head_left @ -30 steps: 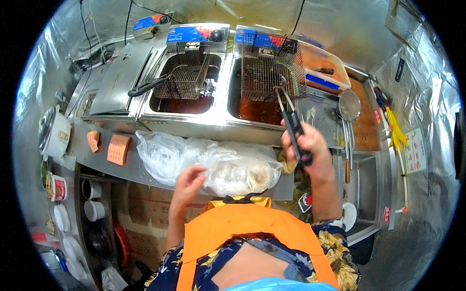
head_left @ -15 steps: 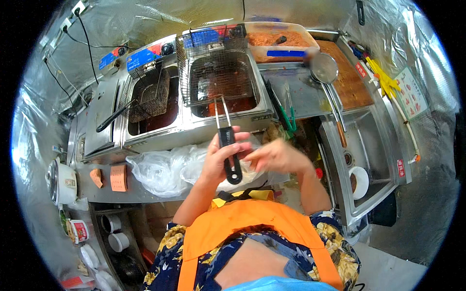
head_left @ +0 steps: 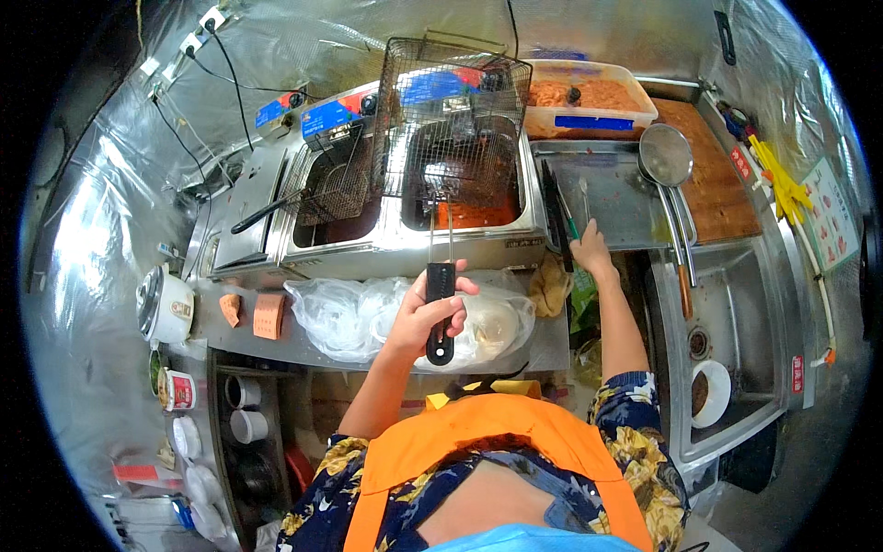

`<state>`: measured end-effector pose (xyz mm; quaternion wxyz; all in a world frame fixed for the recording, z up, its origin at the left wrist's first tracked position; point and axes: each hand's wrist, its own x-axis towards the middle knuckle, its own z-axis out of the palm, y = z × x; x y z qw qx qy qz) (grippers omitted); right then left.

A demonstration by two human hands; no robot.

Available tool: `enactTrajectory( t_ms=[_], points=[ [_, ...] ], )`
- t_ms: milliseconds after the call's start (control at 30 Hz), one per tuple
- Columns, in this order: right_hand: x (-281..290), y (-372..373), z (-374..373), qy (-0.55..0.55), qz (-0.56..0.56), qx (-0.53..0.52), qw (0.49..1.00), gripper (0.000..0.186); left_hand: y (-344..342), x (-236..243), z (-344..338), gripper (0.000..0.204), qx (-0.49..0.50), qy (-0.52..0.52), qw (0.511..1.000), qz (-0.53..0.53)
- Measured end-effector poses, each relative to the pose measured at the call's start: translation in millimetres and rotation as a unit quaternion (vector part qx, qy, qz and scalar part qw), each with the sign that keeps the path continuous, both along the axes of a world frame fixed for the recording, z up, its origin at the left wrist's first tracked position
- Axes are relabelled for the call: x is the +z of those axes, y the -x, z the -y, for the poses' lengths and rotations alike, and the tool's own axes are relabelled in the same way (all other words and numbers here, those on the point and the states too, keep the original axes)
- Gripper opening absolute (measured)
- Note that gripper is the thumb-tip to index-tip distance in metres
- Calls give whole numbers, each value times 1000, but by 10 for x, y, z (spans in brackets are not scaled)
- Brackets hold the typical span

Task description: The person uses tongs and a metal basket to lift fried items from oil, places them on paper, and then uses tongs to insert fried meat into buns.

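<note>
My left hand [head_left: 425,313] is wrapped around the black handle of a wire fryer basket [head_left: 441,101]. The basket is raised and tilted over the right fryer vat [head_left: 526,193], where dark oil with something orange shows under it. No food can be made out in the mesh. On the right, my right hand [head_left: 593,250] has its fingers closed on a pair of tongs [head_left: 570,221] with green grips, at the front edge of a metal tray [head_left: 612,175]. A second fryer basket [head_left: 336,184] hangs over the left vat, its black handle pointing left.
A tub of orange-red marinated food [head_left: 589,95] stands behind the tray. A round strainer [head_left: 666,156] rests between tray and wooden board [head_left: 704,166]. At the right is a sink [head_left: 736,313] holding a white bowl [head_left: 710,394]. Plastic bags [head_left: 340,317] lie before the fryers; a rice cooker [head_left: 166,304] stands left.
My right hand has moved from beside the basket handle to the tongs and closed on them. The basket has risen higher above the vat in my left hand. The view has shifted.
</note>
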<state>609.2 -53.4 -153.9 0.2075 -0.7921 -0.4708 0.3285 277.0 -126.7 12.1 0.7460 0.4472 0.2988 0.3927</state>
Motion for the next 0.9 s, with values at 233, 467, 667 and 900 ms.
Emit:
enactTrajectory(
  t_ms=[233, 467, 667, 900],
  points=[
    [117, -272, 881, -135, -431, -170, 876, 40, -305, 102, 67, 51, -75, -32, 994, -74],
    [19, 83, 3038, -361, -697, -233, 574, 49, -1206, 90, 182, 50, -253, -64, 963, -68],
    [751, -196, 4284, -450, -358, -315, 756, 42, -2238, -187, 464, 50, -413, -115, 901, -67],
    [1533, -872, 4598, -100, 333, -245, 905, 48, -3069, -539, 1120, 12, -528, -207, 814, -123]
  ],
)
